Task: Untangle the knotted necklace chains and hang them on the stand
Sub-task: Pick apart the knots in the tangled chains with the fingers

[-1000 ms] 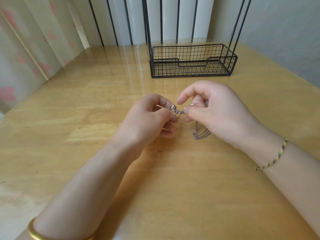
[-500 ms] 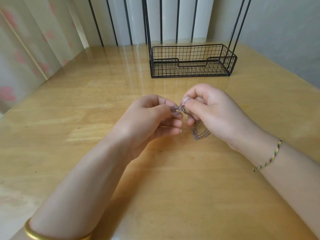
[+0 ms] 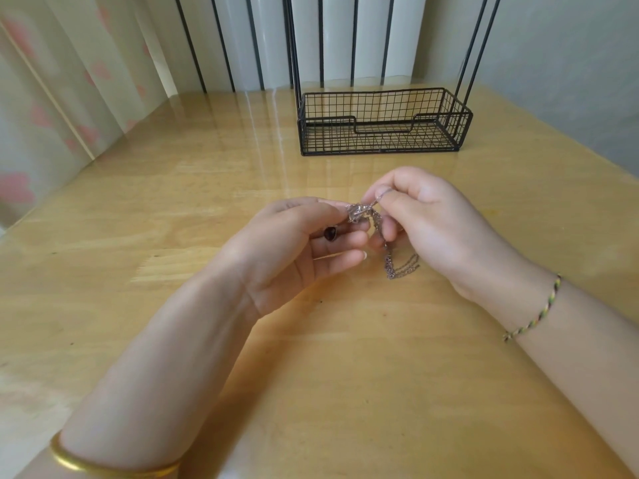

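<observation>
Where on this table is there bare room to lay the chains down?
Bare table lies left of the left hand toward the curtain, and between the right hand and the wire stand. Crowded only between the hands, where the knotted chains hang.

Bright, soft daylight from beyond the far edge of the table (image 3: pixel 345 392), through the curtain (image 3: pixel 52 98). Streaked with pale glare over the glossy far half. Soft warm shadows under the left arm (image 3: pixel 155 357) and right arm (image 3: pixel 570 333). Sharp at centre, bowed and slightly smeared toward the edges.
</observation>
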`<action>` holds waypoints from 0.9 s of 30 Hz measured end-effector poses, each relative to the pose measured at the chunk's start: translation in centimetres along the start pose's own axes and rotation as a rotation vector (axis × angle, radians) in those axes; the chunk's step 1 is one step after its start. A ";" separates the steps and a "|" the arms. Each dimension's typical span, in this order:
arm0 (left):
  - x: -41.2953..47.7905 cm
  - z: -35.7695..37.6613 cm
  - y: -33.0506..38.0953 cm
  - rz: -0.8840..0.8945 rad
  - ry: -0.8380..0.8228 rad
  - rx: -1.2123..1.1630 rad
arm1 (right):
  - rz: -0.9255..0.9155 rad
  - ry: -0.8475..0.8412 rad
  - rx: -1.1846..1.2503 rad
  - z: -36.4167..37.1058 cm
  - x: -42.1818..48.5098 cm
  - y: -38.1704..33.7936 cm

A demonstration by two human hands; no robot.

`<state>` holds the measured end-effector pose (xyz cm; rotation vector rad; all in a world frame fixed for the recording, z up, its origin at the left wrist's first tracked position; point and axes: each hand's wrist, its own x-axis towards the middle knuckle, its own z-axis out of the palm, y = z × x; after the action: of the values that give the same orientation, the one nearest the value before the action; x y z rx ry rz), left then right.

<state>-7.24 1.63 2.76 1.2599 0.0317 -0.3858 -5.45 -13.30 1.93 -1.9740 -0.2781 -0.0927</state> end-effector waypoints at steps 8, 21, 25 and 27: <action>0.3 -0.2 0.1 -0.017 0.020 -0.088 | -0.099 -0.057 -0.054 0.0 -0.2 -0.3; 0.3 -0.4 -0.2 0.130 0.104 0.110 | 0.066 -0.004 0.341 -0.1 -0.1 -0.3; 0.2 -0.4 -0.1 0.213 0.202 0.290 | 0.164 0.029 0.555 -0.3 0.2 -0.2; 0.2 -0.3 -0.1 0.207 0.188 0.333 | 0.202 0.022 0.658 -0.3 0.3 -0.3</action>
<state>-6.99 1.79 2.55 1.6092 -0.0035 -0.0937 -5.21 -13.46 2.35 -1.3347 -0.0748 0.0985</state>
